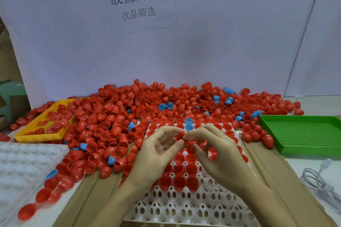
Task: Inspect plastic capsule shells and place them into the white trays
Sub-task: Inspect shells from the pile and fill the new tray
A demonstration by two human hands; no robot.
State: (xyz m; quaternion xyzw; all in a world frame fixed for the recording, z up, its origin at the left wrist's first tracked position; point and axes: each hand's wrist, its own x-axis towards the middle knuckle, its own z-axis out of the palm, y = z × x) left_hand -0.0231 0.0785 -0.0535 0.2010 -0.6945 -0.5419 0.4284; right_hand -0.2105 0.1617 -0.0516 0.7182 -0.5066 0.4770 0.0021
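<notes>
A pale work table (302, 164) carries it all. Flat brown cardboard sheets (276, 167) lie across its middle, and a white moulded plastic tray with holed cups (184, 206) sits on them. A big heap of red and blue plastic capsule shells (147, 108) spreads along the back. At left, a yellow plastic tray (36, 134) and a second white dimpled tray (20, 167); at right, a green perforated plastic tray (304, 132), with a coiled white cable (319, 182) near it.
</notes>
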